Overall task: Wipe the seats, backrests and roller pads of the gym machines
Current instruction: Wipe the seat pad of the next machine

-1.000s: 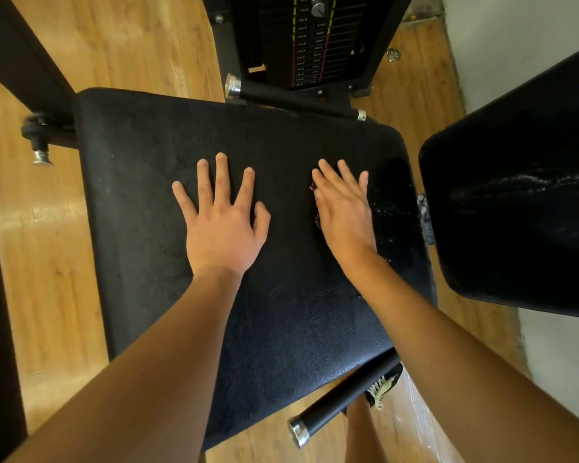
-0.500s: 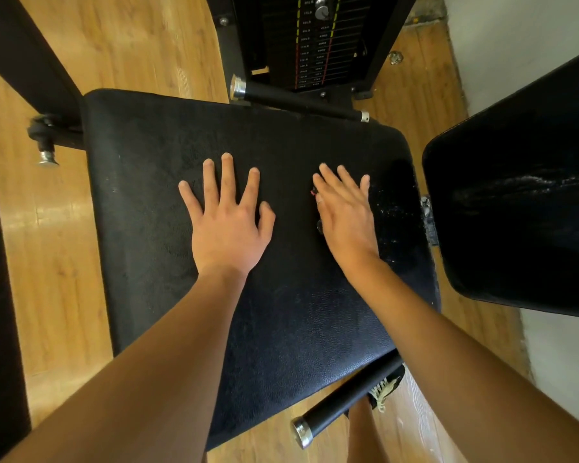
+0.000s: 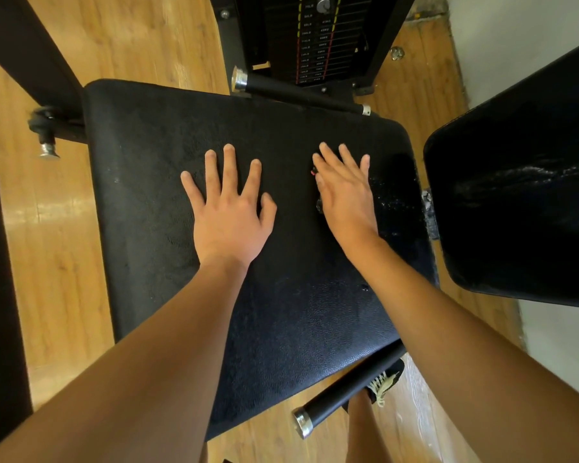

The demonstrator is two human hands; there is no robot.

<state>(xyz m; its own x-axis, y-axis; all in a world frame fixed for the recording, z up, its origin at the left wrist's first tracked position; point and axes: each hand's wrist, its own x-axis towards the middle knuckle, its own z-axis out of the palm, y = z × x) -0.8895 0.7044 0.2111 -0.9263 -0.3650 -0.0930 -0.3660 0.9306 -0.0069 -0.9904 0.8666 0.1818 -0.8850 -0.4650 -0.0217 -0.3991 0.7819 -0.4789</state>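
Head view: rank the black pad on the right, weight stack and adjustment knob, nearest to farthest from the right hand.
1. Black pad, just right of the right hand.
2. Weight stack, ahead past the seat.
3. Adjustment knob, off the seat's left edge.

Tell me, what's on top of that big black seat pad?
Both hands rest on the seat pad, fingers straight: left hand, right hand. A small red bit peeks from under the right hand; the rest is covered.
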